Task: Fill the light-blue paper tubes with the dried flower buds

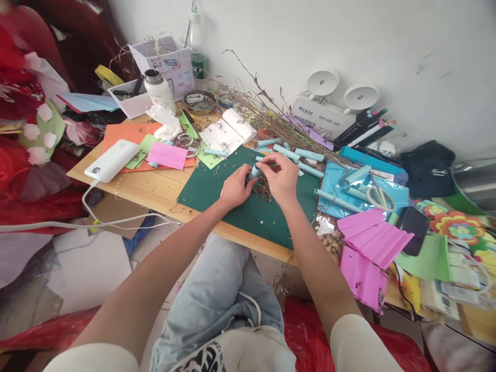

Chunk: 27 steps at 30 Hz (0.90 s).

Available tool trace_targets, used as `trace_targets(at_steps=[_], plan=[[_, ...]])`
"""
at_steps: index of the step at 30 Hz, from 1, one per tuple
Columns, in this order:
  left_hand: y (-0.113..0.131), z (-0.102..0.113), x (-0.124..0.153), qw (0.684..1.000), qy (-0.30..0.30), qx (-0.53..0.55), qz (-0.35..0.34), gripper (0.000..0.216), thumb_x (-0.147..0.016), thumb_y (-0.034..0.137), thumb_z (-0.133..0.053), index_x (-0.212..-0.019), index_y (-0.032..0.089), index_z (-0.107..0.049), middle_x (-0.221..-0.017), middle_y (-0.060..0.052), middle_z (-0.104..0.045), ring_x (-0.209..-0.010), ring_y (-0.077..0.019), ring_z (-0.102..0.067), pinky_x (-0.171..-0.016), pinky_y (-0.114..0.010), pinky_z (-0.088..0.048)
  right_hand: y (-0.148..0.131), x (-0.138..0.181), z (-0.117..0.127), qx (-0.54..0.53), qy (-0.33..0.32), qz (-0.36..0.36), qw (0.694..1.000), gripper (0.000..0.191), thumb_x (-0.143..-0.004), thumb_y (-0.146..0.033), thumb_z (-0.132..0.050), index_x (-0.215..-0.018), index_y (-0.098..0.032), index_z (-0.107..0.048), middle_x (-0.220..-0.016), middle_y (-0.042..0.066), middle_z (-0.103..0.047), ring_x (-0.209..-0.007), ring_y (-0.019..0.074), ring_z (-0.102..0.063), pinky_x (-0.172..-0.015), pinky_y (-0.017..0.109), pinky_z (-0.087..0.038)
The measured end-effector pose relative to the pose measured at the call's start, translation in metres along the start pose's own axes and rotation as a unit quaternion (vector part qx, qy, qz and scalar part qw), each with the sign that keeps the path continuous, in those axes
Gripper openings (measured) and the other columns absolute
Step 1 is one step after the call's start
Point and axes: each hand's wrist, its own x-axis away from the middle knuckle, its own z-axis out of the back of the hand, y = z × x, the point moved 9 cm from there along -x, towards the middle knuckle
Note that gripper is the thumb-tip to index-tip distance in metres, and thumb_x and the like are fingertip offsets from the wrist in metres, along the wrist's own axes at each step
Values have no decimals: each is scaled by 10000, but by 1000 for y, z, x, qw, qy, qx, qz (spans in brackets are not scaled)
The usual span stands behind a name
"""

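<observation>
If left grip [237, 185], clasping light-blue paper tube [254, 172], over-squeezes, it may crumple; right grip [280, 178] alongside, hold unclear.

1. We face a plain white wall [263, 41], which fills the top of the view and greys towards the right.
2. On its right part, we notice a few dark smudges [425, 63].
3. Against it we see a pale wooden table [149, 190], its front edge running slantwise.
4. At upper left we make out dark red furniture [79, 33], too blurred to identify.
5. Below, we glimpse pale floor [159, 248].
6. Our light is soft and even.
</observation>
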Motion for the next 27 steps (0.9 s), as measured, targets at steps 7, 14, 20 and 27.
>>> trace_targets(at_steps=[7, 14, 20, 27], plan=[[-1, 0, 0, 1000, 3, 1, -7, 203, -927, 349, -503, -1099, 242, -502, -1023, -52, -660, -902, -204, -637, -770, -315, -504, -11, 7, 8, 38, 5, 69, 997, 203, -903, -386, -601, -921, -226, -723, -1045, 75, -649, -936, 216, -631, -661, 327, -553], [-1, 0, -1, 1000, 12, -2, -8, 203, -930, 351, -505, -1099, 239, -506, -1029, -53, -663, -925, -212, -640, -790, -323, -505, -16, 22, 15, 91, -1, 137, 986, 229, -947, -367, -523, -1011, -231, -695, -1147, 104, -643, -1042, 248, -611, -940, 433, -510], [-2, -1, -1, 1000, 2, -12, 5, 209, -926, 352, -516, -1096, 231, -512, -1041, -61, -671, -932, -218, -653, -798, -336, -512, 19, 52, 14, 218, -43, 3, 975, 240, -932, -322, -543, -1045, -194, -710, -961, 95, -656, -879, 234, -610, -811, 373, -510], [-4, -2, -3, 1000, 10, -12, 3, 187, -923, 331, -521, -1082, 235, -501, -1078, -55, -674, -963, -217, -654, -817, -342, -508, 36, 65, -30, 322, -188, -2, 928, 266, -955, -230, -481, -973, -216, -746, -1007, 114, -638, -936, 247, -595, -757, 339, -476]])
